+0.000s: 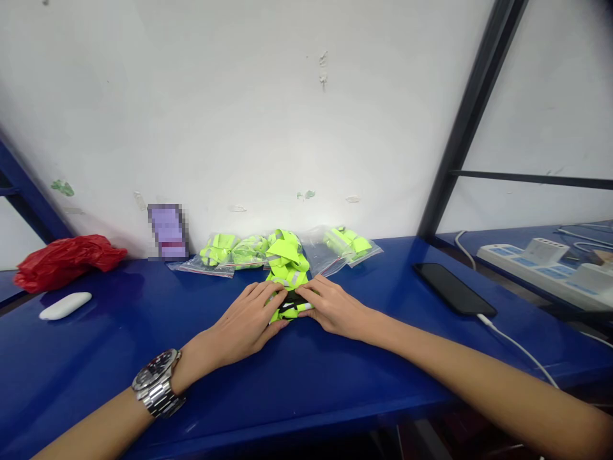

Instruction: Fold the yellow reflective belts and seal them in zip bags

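A neon yellow-green reflective strap with grey bands lies bunched at the middle of the blue table, its near end folded around black parts. My left hand grips the near end from the left, fingers on top and thumb at the front edge. From the right, my right hand pinches the same end. The fingers cover part of the fold. Behind, clear zip bags hold more neon bundles: one bag at the left, another bundle beside it, and a bag at the right.
On the left lie a red plastic bag and a white oval case. A blurred purple upright thing leans on the wall. At right are a black phone on a white cable and a white power strip beyond a dark post.
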Available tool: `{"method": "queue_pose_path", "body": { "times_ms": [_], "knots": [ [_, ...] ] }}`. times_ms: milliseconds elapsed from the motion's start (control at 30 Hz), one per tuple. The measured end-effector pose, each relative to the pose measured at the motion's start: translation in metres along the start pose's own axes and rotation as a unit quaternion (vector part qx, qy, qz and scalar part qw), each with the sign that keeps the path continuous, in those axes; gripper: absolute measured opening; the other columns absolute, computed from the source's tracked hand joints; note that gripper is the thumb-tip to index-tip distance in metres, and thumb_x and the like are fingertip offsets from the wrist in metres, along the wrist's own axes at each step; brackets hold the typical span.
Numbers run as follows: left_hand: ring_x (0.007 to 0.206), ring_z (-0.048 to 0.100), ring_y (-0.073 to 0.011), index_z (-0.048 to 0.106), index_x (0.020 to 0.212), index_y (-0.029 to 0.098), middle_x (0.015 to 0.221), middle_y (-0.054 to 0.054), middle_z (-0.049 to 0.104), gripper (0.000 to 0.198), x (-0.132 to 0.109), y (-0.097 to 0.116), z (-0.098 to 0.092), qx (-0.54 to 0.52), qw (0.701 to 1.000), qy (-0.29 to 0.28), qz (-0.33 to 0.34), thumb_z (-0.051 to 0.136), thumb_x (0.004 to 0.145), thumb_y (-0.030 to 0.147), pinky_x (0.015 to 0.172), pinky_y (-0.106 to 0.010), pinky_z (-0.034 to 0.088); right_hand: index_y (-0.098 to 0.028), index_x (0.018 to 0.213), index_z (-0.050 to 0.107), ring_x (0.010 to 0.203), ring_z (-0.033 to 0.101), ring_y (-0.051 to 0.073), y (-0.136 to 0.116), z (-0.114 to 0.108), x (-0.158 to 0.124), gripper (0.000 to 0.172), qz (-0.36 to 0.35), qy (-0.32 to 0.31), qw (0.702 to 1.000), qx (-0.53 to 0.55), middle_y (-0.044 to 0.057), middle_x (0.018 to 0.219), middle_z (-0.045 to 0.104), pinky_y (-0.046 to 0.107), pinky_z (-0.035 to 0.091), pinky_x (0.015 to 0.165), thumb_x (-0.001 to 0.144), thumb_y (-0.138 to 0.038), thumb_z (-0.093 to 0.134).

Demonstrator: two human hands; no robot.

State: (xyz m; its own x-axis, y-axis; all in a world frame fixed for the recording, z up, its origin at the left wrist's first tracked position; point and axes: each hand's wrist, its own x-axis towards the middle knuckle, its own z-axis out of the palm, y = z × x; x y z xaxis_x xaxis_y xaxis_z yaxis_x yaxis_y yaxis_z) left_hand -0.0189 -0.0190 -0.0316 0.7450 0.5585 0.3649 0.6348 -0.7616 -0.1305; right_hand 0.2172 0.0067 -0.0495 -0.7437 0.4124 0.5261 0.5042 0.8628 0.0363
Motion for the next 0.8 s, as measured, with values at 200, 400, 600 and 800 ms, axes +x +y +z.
{"method": "queue_pose_path", "body": {
  "times_ms": [200, 400, 600, 800],
  "knots": [
    [0.093, 0.058, -0.0237, 0.051, 0.119, 0.017, 0.104, -0.011, 0.062, 0.029, -0.001, 0.0, 0.008, -0.035, 0.998, -0.016, -0.049, 0.038, 0.099, 0.032, 0.08, -0.038, 0.049, -0.015, 0.094, 0.062, 0.076, 0.056, 0.019, -0.004, 0.002, 0.001, 0.019, 0.093, 0.014, 0.992, 0.08, 0.008, 0.082, 0.063, 0.028, 0.04, 0.067, 0.095, -0.03, 0.05],
    [0.075, 0.059, -0.0187, 0.055, 0.097, 0.019, 0.082, -0.004, 0.065, 0.019, 0.006, 0.005, 0.002, -0.124, 0.985, -0.008, -0.118, 0.037, 0.091, 0.015, 0.065, -0.029, 0.041, -0.016, 0.065, 0.052, 0.049, 0.034, 0.008, -0.013, -0.016, 0.006, 0.036, 0.19, -0.026, 0.96, 0.204, -0.005, 0.053, 0.041, 0.025, 0.019, 0.051, 0.092, -0.039, 0.055],
    [0.051, 0.043, -0.0115, 0.049, 0.108, 0.021, 0.065, 0.005, 0.055, 0.024, 0.005, 0.01, -0.008, -0.27, 0.945, -0.022, -0.184, 0.035, 0.097, 0.037, 0.052, -0.023, 0.032, -0.016, 0.069, 0.051, 0.051, 0.034, 0.008, -0.013, -0.016, 0.01, 0.028, 0.218, -0.044, 0.936, 0.274, -0.005, 0.056, 0.042, 0.023, 0.02, 0.05, 0.087, -0.037, 0.056],
    [0.063, 0.056, -0.0141, 0.053, 0.11, 0.021, 0.092, -0.002, 0.068, 0.027, 0.005, 0.012, -0.011, -0.259, 0.943, -0.03, -0.209, 0.035, 0.097, 0.037, 0.06, -0.025, 0.04, -0.02, 0.091, 0.045, 0.052, 0.043, 0.011, -0.012, -0.01, 0.012, 0.028, 0.3, -0.028, 0.908, 0.29, -0.007, 0.06, 0.047, 0.021, 0.025, 0.048, 0.079, -0.038, 0.063]
  ]
}}
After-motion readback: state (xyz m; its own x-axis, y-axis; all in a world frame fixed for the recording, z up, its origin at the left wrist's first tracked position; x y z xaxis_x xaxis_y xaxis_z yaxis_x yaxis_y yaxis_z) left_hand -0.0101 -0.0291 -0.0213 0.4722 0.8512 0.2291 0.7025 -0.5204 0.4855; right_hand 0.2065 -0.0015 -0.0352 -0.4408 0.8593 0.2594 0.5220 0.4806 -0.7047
